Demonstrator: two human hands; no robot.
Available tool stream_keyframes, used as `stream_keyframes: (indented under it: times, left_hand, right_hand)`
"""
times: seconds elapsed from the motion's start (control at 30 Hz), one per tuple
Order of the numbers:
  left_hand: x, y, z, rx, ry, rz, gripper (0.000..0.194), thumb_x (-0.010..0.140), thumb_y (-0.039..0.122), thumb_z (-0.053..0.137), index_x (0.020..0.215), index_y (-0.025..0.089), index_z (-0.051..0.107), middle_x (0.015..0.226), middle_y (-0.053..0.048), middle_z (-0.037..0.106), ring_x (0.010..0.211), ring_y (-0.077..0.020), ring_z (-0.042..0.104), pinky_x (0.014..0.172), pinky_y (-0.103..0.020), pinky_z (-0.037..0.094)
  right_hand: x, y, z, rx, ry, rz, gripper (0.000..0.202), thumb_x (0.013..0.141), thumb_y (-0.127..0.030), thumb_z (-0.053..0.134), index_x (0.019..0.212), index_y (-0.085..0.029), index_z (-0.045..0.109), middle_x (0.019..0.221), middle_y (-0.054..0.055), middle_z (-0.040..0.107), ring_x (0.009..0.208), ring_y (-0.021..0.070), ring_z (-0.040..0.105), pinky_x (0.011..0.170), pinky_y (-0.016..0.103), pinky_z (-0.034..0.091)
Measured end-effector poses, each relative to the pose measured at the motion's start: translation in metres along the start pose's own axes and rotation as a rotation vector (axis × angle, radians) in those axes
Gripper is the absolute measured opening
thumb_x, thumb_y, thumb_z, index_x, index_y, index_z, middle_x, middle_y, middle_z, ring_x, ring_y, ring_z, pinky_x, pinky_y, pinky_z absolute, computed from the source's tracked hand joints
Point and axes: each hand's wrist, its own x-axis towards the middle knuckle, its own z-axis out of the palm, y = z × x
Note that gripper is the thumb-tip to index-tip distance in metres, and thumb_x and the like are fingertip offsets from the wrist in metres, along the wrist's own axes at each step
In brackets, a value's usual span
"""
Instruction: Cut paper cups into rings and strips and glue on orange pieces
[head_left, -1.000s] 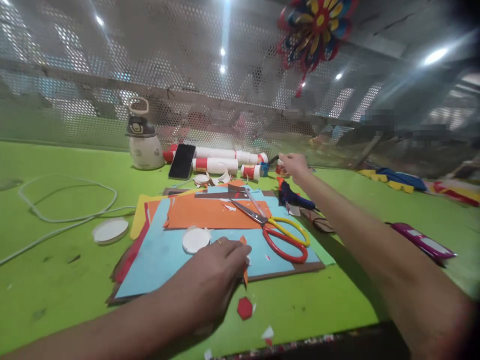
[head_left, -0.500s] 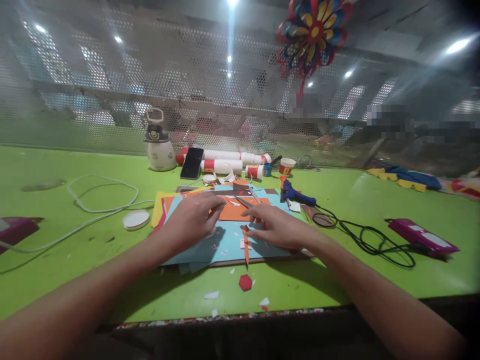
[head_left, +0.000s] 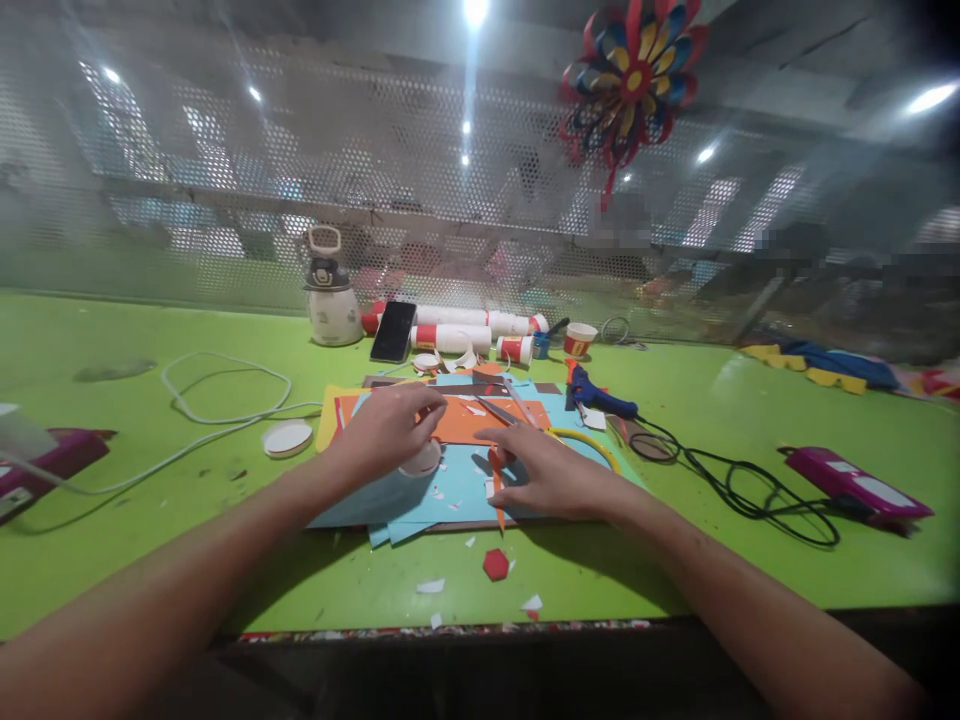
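My left hand point(head_left: 386, 425) hovers over the left part of the light blue paper point(head_left: 405, 505), its fingers loosely bent and apart from the thumb, with nothing visible in it. Just under it lies a round white piece point(head_left: 424, 460), partly hidden. To the right, my right hand point(head_left: 551, 470) is open, thumb and fingers spread around a narrow orange paper strip point(head_left: 499, 512) without closing on it. Behind that hand rest scissors with a yellow handle point(head_left: 600, 446), their blades over the orange paper point(head_left: 450, 425).
A blue glue gun point(head_left: 600, 395) lies at the right, its black cord running to a purple box point(head_left: 855, 485). Paper cups point(head_left: 450, 338), a phone point(head_left: 393, 332) and a bottle point(head_left: 334, 310) stand behind. A white disc point(head_left: 286, 438) and a red hexagon point(head_left: 496, 565) lie on the green table point(head_left: 187, 570).
My right hand has opened wider and moved slightly down, uncovering the scissors' yellow handle. More of the round white piece shows beneath my left hand. The whole view has shifted a little.
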Motion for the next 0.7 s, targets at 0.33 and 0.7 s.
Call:
stream_keyframes:
  times: [0.33,0.7]
  left_hand:
    - [-0.003,0.012,-0.004,-0.101,-0.068,-0.007,0.024,0.089,0.024,0.046,0.091,0.018,0.070,0.088,-0.007,0.072,0.073,-0.0164,0.061,0.067,-0.028,0.044]
    - [0.012,-0.036,-0.027,0.053,-0.397,-0.121,0.029,0.083,0.027,0.047,0.066,0.018,0.068,0.064,-0.003,0.065,0.059,-0.0150,0.053,0.056,-0.025,0.032]
  right_hand:
    - [0.004,0.005,0.010,0.123,0.001,0.047,0.047,0.090,-0.034,0.061,0.132,-0.019,0.047,0.092,0.002,0.066,0.081,0.0190,0.064,0.075,0.039,0.052]
    - [0.001,-0.013,0.008,0.137,-0.031,0.074,0.056,0.079,-0.020,0.068,0.131,-0.019,0.049,0.095,0.003,0.064,0.082,0.0192,0.060,0.072,0.036,0.048]
